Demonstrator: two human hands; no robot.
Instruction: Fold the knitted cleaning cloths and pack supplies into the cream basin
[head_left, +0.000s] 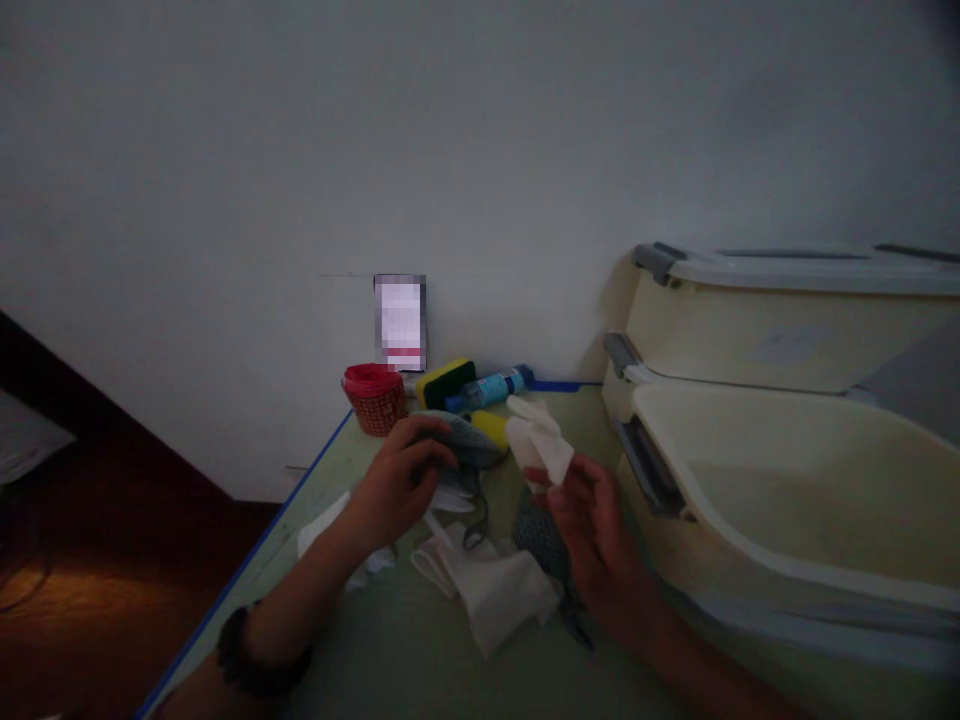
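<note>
My left hand [401, 475] has its fingers curled over a grey mesh piece [476, 440], gripping it; the thumb side is partly hidden. A crumpled white cloth or paper [540, 440] is pinched in my raised right hand [592, 520]. Below the hands, a larger off-white cloth [499, 590] lies rumpled on the green table [360, 660]. Another grey mesh piece [540, 535] rests beside my right hand, with a dark cord or strap trailing from it. White crumpled material [326, 522] shows beneath my left forearm.
Along the wall stand a red woven basket [375, 405], a yellow and dark green sponge [446, 384] and a blue-labelled bottle [495, 386] on its side. A phone [400, 320] leans upright behind them. Stacked cream bins [750, 550] with grey latches occupy the right side.
</note>
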